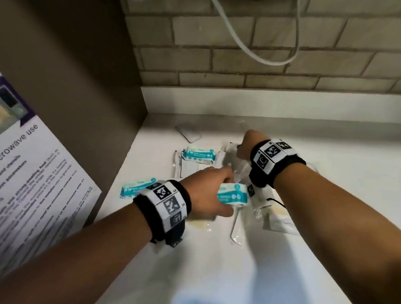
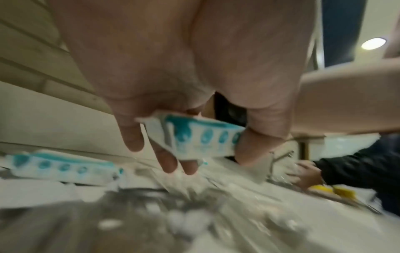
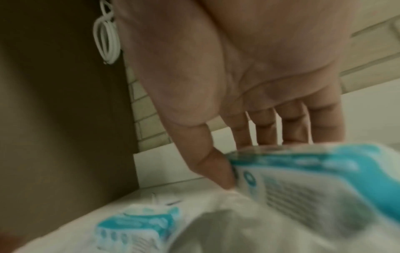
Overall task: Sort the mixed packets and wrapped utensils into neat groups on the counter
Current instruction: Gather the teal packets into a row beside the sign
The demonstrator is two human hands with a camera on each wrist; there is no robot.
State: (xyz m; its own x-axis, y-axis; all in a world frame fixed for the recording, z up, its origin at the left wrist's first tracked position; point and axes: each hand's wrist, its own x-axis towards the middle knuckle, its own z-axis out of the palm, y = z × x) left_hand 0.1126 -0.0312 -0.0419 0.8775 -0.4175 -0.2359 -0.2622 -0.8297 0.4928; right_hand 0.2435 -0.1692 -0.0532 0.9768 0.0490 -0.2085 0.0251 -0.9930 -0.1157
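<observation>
Head view: the left hand (image 1: 206, 194) pinches a teal packet (image 1: 233, 196), long axis crosswise; matching packet (image 1: 137, 189) lies leftward on the tabletop (image 1: 258, 273). Right hand (image 1: 248, 143) fingers extended onto clear wrappers (image 1: 237, 168).

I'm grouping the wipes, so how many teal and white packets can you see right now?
3. One in the left hand, packet. One by the cabinet wall. One farther back, near the right hand. Clear wrappers might hide more.

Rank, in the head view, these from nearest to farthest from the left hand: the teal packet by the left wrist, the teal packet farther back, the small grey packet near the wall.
From the left hand:
1. Teal packet by the wrist, counter's left edge.
2. Teal packet farther back, mid-counter.
3. Small grey packet, nearest the wall.
</observation>
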